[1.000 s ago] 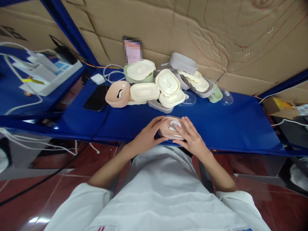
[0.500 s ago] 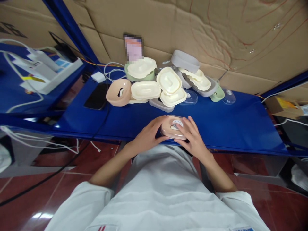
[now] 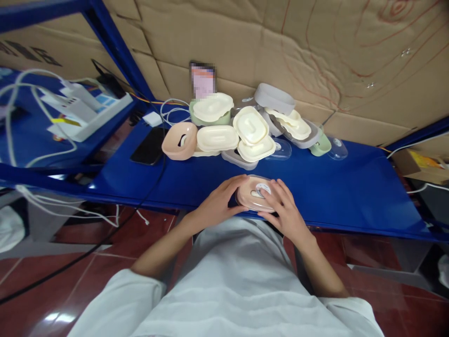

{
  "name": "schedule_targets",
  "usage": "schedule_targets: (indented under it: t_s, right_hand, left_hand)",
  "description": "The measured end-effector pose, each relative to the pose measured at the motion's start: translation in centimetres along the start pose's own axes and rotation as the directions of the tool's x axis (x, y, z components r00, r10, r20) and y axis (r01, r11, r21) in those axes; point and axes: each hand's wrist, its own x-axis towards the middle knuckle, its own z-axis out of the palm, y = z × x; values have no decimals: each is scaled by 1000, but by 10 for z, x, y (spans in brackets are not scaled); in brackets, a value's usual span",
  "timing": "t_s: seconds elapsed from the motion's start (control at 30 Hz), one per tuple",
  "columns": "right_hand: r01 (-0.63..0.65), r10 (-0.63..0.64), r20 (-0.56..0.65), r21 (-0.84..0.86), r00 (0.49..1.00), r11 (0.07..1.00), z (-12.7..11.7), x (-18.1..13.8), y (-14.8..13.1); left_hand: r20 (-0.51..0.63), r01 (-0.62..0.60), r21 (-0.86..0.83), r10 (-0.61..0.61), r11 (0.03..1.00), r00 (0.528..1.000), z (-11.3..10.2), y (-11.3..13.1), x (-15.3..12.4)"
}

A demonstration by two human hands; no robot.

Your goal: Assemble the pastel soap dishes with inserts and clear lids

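Both hands clasp the pink lidded box [image 3: 253, 193] at the blue shelf's [image 3: 351, 187] near edge, its long axis running between them, left hand [image 3: 219, 202] cupping one end, right hand [image 3: 286, 210] fingers spread on its lid.

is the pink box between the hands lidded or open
Lidded: a clear lid with a round white sticker covers the pink box, and the left hand and right hand rest on it.

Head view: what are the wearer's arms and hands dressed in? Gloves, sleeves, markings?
No gloves: left hand and right hand are bare, no rings or watch visible. Forearms bare too. White short sleeves end near the elbows, part of a plain white top; no markings visible.
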Motion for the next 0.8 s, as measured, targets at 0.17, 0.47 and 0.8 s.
schedule_targets:
  t_s: [0.17, 0.47, 0.8]
  right_hand:
    - [41, -41, 18, -10, 999, 999, -6, 6, 0]
    - [54, -60, 89, 62, 994, 997, -22, 15, 4]
    - [48, -52, 58, 77, 997, 996, -11, 9, 1]
  left_hand:
    - [-16, 29, -13, -29, 999, 999, 0, -2, 0]
    - [-33, 32, -49, -34, 998, 999, 1, -5, 2]
    - [-20, 36, -35, -36, 999, 999, 0, -4, 1]
